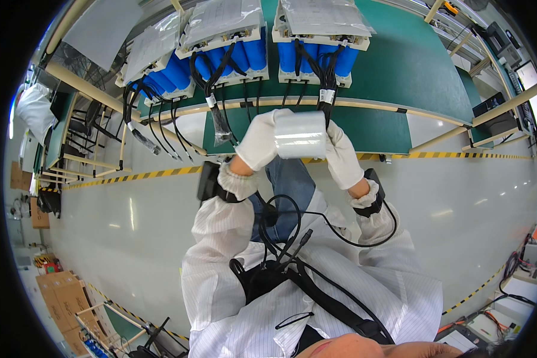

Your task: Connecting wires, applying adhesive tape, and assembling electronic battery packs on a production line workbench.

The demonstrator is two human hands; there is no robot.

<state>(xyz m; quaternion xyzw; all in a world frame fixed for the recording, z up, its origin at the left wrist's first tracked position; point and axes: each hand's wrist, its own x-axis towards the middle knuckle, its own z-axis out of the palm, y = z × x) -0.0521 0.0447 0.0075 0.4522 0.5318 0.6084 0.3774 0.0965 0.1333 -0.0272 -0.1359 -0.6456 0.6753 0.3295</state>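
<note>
My left hand (260,141), in a white glove, grips a roll of clear plastic film (301,136) in front of the bench edge. Right of the roll, my gloved right hand (343,157) is closed around a black cable bundle (326,107), whose lower part is hidden by the hand and the roll. The bundle hangs from the right-hand battery pack (316,58), which has blue cells in a white frame. Beside it stand a middle battery pack (235,58) and a left one (172,79). The middle pack's cables end in a film-wrapped bundle (221,126).
The packs stand on a green workbench (406,77) with a lower green shelf (376,132). Loose black cables (170,128) hang over the front rail at the left. A black cord (364,243) loops from my right wrist to my chest. Cardboard boxes (65,298) stand behind at the left.
</note>
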